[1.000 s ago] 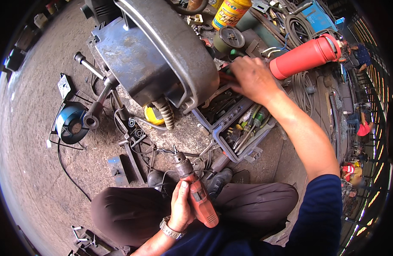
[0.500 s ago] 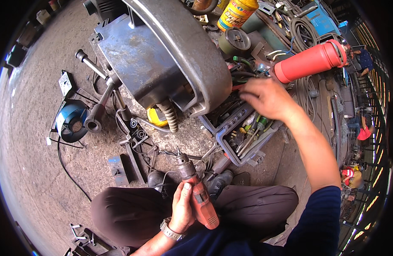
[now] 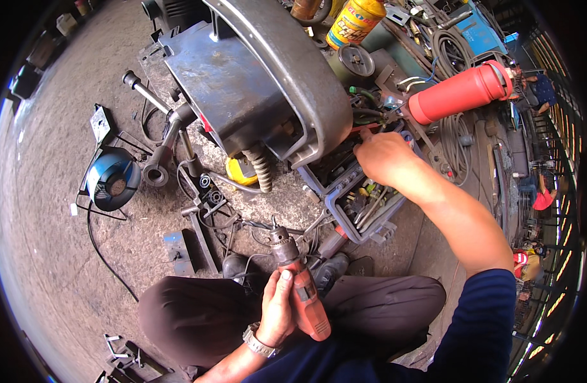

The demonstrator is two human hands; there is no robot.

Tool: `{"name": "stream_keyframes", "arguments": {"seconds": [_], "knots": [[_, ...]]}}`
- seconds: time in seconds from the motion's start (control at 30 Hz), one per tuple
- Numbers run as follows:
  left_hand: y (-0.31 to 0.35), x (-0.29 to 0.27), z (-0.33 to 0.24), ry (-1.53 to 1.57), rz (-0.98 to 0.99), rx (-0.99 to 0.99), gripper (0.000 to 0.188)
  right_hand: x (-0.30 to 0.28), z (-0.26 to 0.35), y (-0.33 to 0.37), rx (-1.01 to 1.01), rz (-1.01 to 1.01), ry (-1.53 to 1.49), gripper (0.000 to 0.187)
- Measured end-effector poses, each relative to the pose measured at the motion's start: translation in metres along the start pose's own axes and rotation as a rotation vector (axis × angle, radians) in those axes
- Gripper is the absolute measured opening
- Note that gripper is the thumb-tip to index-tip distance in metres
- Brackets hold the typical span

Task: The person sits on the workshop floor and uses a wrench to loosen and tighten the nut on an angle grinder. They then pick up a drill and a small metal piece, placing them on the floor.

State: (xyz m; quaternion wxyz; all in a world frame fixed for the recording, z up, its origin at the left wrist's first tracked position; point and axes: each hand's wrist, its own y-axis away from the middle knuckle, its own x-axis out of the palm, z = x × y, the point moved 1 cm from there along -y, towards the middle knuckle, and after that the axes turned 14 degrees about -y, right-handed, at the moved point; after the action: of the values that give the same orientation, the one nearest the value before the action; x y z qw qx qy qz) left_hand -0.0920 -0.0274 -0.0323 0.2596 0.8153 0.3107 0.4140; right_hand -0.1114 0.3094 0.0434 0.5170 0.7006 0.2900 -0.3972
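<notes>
My left hand [image 3: 277,313] is closed around the body of a red power drill [image 3: 304,295], held over my lap with its metal chuck pointing away from me. A thin bit sticks out of the chuck. My right hand [image 3: 384,155] reaches over a grey-blue plastic toolbox [image 3: 390,217], above its far section, and its fingers point down among the tools. One finger stretches away toward the cluttered parts; the other fingertips are mostly hidden, so I cannot see a grip. Cables, pliers-like handles and small parts [image 3: 370,204] fill the near section of the box.
A large dark cut-off machine with a curved guard [image 3: 287,70] stands ahead. A red cylindrical flask [image 3: 459,94], a yellow bottle [image 3: 356,22] and a lidded can [image 3: 355,60] stand beyond the toolbox. A blue-black round reel [image 3: 115,180] and a yellow tape measure [image 3: 242,171] lie leftward.
My right hand has shifted slightly down and left, lower over the toolbox. My left hand still holds the drill, nearly unmoved. The whole view has shifted a little.
</notes>
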Motion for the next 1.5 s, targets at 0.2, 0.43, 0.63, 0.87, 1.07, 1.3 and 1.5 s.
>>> {"name": "stream_keyframes", "arguments": {"seconds": [0.2,0.43,0.63,0.87,1.07,1.3,1.5], "knots": [[0.003,-0.002,0.001,0.049,0.021,0.009,0.041,-0.001,0.012,-0.006,0.142,0.112,-0.09,0.024],[0.011,0.002,0.002,0.056,-0.011,-0.017,0.045,0.008,-0.008,-0.007,0.46,-0.004,-0.623,0.041],[0.01,0.0,0.014,0.007,-0.028,0.002,0.051,-0.005,0.021,-0.013,0.36,0.073,-0.334,0.028],[0.015,0.008,0.015,-0.125,-0.046,0.01,0.054,0.024,-0.004,-0.03,0.587,-0.072,-0.567,0.032],[0.013,0.011,0.023,-0.217,-0.095,0.041,0.065,0.012,0.004,-0.027,0.597,-0.159,-0.661,0.032],[0.02,0.011,0.024,-0.253,-0.098,0.068,0.067,0.008,0.006,-0.024,0.55,-0.195,-0.764,0.035],[0.019,0.013,0.028,-0.239,-0.084,0.058,0.066,0.009,0.011,-0.02,0.65,-0.269,-0.901,0.034]]}}
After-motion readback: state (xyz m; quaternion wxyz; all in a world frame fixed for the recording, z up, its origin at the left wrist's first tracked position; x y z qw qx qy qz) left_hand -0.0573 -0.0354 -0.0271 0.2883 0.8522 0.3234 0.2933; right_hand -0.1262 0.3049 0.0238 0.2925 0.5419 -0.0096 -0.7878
